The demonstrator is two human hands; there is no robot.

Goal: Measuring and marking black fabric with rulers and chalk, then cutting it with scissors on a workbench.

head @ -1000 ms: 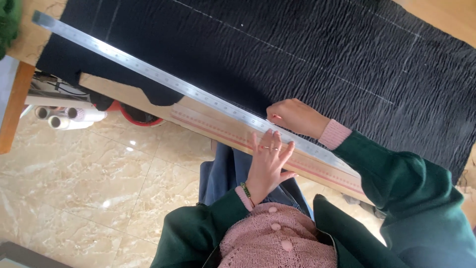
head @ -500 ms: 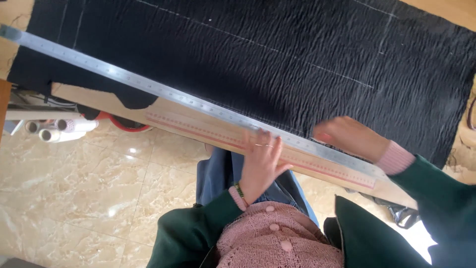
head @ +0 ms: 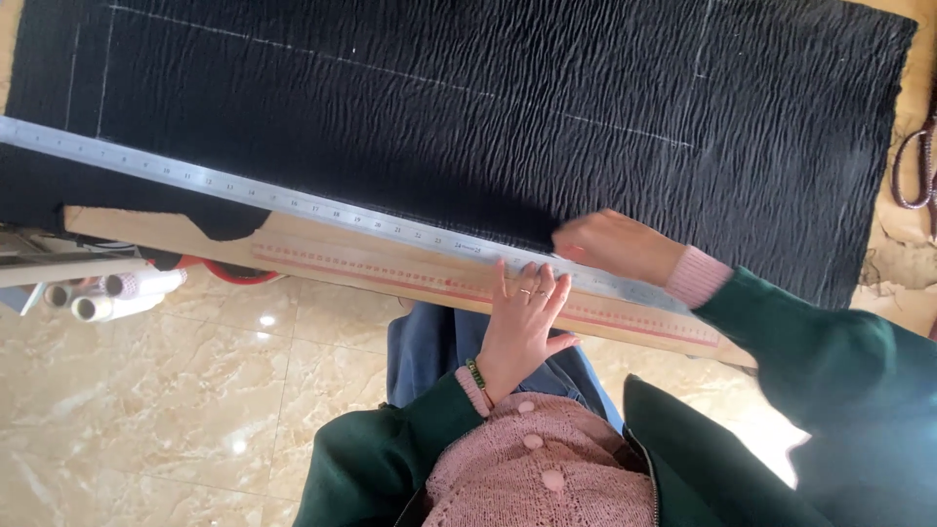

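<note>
Nearest, the person's pink knitted front and dark green sleeves fill the bottom edge, cutting off part of the wooden tabletop (head: pixel 371 265) rim. The left hand (head: pixel 522 327) lies flat, fingers spread, pressing on the long metal ruler (head: pixel 293 207) at the tabletop's near edge. The right hand (head: pixel 615 244) is blurred; it rests on the ruler just beyond, fingers loosely closed, and whether it pinches anything cannot be told. The ruler's long axis runs from upper left, where the frame cuts it off, down to the right under the sleeve. Beyond lies crinkled black fabric (head: pixel 468 117), marked with thin chalk lines (head: pixel 390 70).
</note>
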